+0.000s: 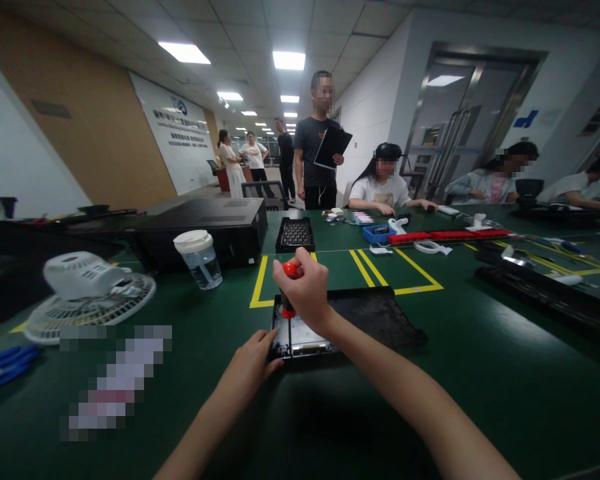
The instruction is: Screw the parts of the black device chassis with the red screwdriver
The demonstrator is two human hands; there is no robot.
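My right hand (304, 288) is closed in a fist round a red-handled screwdriver (289, 292), held upright with its tip down on a flat metal-faced device (303, 339). The device lies in a black tray (380, 313) on the green table (480, 373). My left hand (253, 360) rests on the device's near left corner, fingers curled against its edge, steadying it.
A small white fan (87, 293) lies at the left, with a clear lidded cup (200, 259) and a black box (205, 230) behind. A black parts tray (295, 235), blue bin (380, 233) and red strip (445, 235) sit farther back. Several people sit or stand across the table.
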